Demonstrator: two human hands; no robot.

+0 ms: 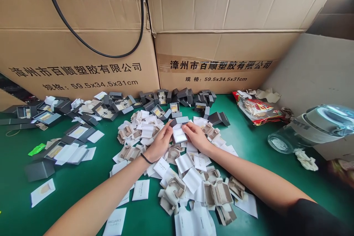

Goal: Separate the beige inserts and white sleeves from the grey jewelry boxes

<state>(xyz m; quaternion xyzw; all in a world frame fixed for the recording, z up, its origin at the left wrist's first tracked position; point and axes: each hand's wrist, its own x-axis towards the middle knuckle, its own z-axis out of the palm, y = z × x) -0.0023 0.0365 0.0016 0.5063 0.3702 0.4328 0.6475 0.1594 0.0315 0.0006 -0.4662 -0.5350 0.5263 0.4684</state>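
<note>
Near the middle of the table, a small dark grey hinged box [179, 121] is held between my two hands with its lid up and a white insert [179, 135] in its lower half. My left hand [160, 143] is closed on the box's left side, a black band at the wrist. From the right, my right hand [197, 138] grips the other side, its thumb by the insert. Below and around the hands lie crumpled grey-white card inserts [218, 193] and white printed cards [141, 190]. What lies inside the box under the white insert is hidden.
Several dark boxes [185, 97] are piled along the back and left. Behind them stand large cardboard cartons [226, 51], and a black cable [94, 49] hangs in front. At right are a red snack packet [258, 108], a clear bottle [309, 129] and crumpled tissue [306, 160].
</note>
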